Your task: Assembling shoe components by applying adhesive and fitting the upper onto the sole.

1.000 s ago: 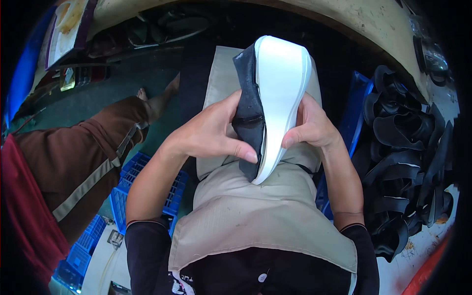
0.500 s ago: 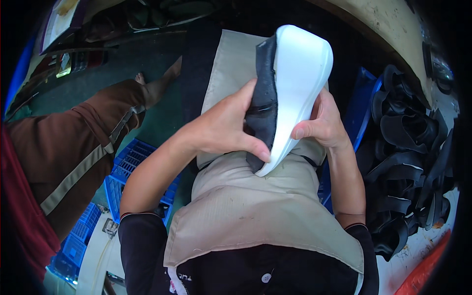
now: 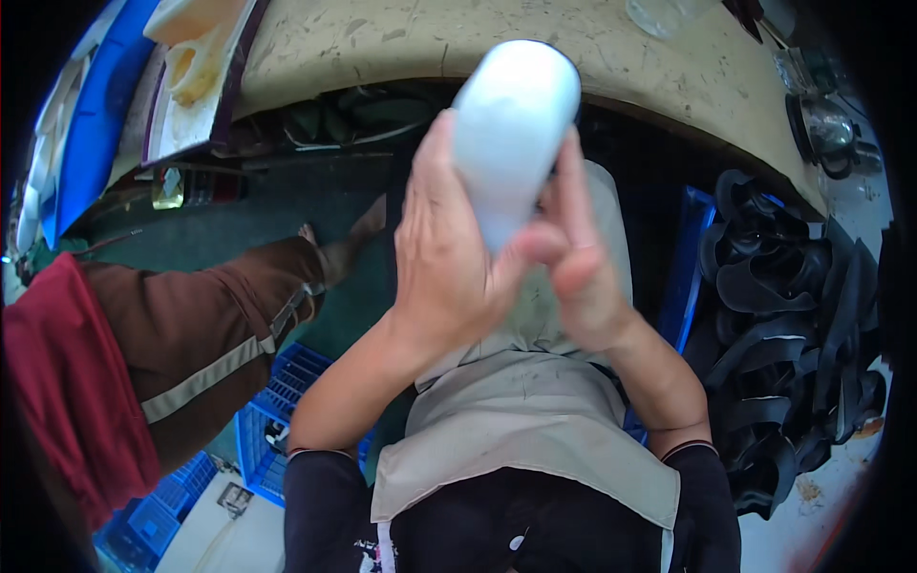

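Note:
A shoe hangs over my lap, its smooth white sole turned up toward me and smeared by motion. Its black upper is hidden beneath the sole in this view. Along the left side of the sole lies my left hand, closed on the shoe, with its thumb by the narrow near end. My right hand grips from the right, fingers up along the edge and partly hidden, blurred at the thumb. Below both hands, a beige apron covers my lap.
A worn tan worktable curves across ahead. Many black shoe uppers lie piled at the right beside a blue crate edge. On the left are a co-worker's brown-trousered leg and blue plastic crates.
The shoe has turned so its sole faces up and its black side is out of sight. Both hands have shifted along it, and the view has tilted to show more worktable.

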The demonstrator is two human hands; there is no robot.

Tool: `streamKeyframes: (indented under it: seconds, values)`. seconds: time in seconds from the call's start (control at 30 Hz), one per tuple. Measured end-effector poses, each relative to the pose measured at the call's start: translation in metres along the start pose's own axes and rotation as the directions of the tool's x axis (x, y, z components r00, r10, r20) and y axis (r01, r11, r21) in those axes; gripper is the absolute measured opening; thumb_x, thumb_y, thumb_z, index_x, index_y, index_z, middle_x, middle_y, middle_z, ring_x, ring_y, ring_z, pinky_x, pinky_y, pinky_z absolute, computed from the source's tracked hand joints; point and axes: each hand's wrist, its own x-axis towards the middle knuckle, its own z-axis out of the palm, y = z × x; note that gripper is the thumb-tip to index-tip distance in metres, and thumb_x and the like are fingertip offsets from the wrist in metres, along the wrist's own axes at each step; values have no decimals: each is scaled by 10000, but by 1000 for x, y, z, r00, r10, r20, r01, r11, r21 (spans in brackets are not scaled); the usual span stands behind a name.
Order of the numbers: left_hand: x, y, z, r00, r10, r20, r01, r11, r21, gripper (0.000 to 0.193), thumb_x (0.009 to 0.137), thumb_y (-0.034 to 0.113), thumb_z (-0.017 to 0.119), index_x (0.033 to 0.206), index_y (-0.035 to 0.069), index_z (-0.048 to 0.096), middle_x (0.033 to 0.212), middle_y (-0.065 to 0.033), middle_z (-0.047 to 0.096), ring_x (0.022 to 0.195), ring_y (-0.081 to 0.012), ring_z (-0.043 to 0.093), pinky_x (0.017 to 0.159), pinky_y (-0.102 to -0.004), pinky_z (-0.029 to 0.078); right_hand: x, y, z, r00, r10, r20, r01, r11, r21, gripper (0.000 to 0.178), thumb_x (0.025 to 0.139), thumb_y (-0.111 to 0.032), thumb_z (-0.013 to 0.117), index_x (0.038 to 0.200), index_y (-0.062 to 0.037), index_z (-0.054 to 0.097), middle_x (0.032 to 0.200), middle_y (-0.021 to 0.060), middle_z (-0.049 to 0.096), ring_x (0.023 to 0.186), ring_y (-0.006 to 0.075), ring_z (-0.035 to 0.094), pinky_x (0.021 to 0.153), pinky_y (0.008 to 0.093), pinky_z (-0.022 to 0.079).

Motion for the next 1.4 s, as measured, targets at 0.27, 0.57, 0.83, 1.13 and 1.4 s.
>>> streamKeyframes:
  seconds: [0.27, 0.57, 0.83, 1.13, 1.4]
  values:
    - [-29, -48, 27, 784, -557, 273, 520, 350, -779, 562, 1043, 376, 565, 1356, -79, 462, 1172, -208, 633, 995, -209, 641, 886, -313, 528, -2, -17, -63, 998, 12, -68, -53, 769, -637, 630, 995, -509, 631, 1299, 43, 637, 1066, 111, 716, 899, 160, 662, 841, 261, 546]
    - [-71, -65, 77, 758, -601, 255, 557, 392, -733, 525, 1054, 389, 547, 1300, -72, 494, 1062, -186, 655, 880, -175, 642, 783, -297, 546, -19, 68, -90, 932, 361, -37, -362, 932, -31, 276, 910, -9, 691, 1181, 43, 692, 1020, 124, 741, 821, 133, 676, 790, 219, 560]
    - [-87, -80, 80, 734, -628, 260, 612, 444, -654, 549, 1047, 419, 560, 1270, -79, 507, 1035, -186, 661, 868, -183, 647, 773, -297, 548, -10, 80, -92, 949, 308, 66, -286, 929, -234, 225, 875, 38, 697, 1095, 55, 739, 905, 108, 755, 721, 120, 666, 706, 204, 563]
    - [-97, -91, 74, 734, -659, 167, 612, 533, -584, 542, 1048, 444, 548, 1204, -75, 516, 1026, -188, 661, 845, -198, 645, 756, -294, 535, -8, 95, -56, 973, 216, -81, -230, 888, -398, 188, 813, -19, 772, 990, 43, 769, 798, 83, 732, 656, 102, 622, 628, 194, 525]
    - [-102, -111, 71, 721, -689, 70, 530, 485, -695, 534, 1043, 444, 559, 1175, -73, 532, 998, -176, 663, 821, -185, 636, 740, -290, 523, -10, 113, -73, 826, 533, 183, -407, 789, -461, 410, 716, -61, 871, 1081, 27, 705, 817, 53, 701, 600, 66, 540, 565, 170, 455]
